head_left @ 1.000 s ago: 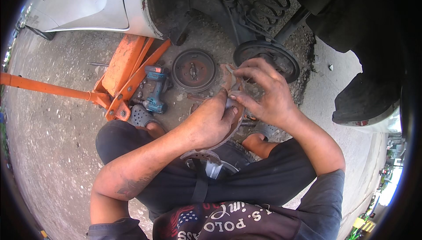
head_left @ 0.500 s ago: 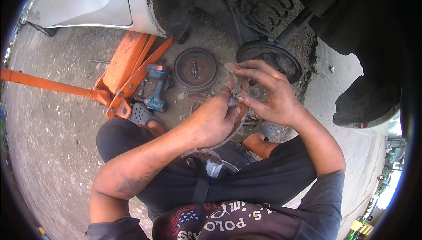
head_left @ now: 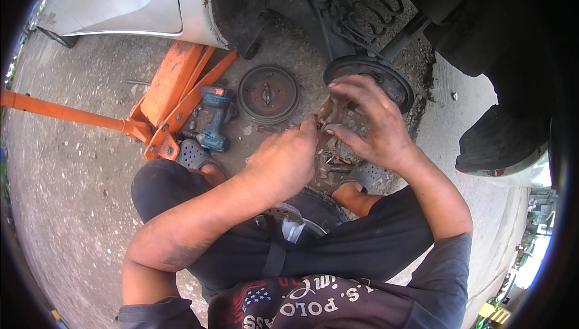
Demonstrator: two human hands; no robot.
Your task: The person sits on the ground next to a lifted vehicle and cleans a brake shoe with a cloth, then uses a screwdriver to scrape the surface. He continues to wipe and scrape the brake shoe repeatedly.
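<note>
My left hand (head_left: 283, 160) is closed around a rusty, narrow metal part (head_left: 325, 113), mostly hidden behind it. My right hand (head_left: 380, 127) has its fingers curled over the upper end of that part, thumb near my left fingertips. Just beyond them is the brake backing plate (head_left: 396, 89) on the car. A rusty brake drum (head_left: 253, 97) lies on the ground to the upper left of my hands. Below my hands, a tire (head_left: 319, 205) with a silver rim (head_left: 292, 230) lies by my legs, a perforated metal piece (head_left: 280, 210) on it. Small tools (head_left: 338, 160) lie under my right hand.
An orange floor jack (head_left: 169, 85) with a long handle stands at the left, a teal cordless tool (head_left: 214, 127) beside it. The white car body (head_left: 126, 3) spans the upper left; coil spring (head_left: 377, 9) and dark wheel well are overhead. My feet in grey clogs (head_left: 193, 154) flank the work.
My left hand has turned knuckles-up and the curved part in it has tilted, now mostly hidden, uncovering small tools on the ground. My right fingers have risen slightly.
</note>
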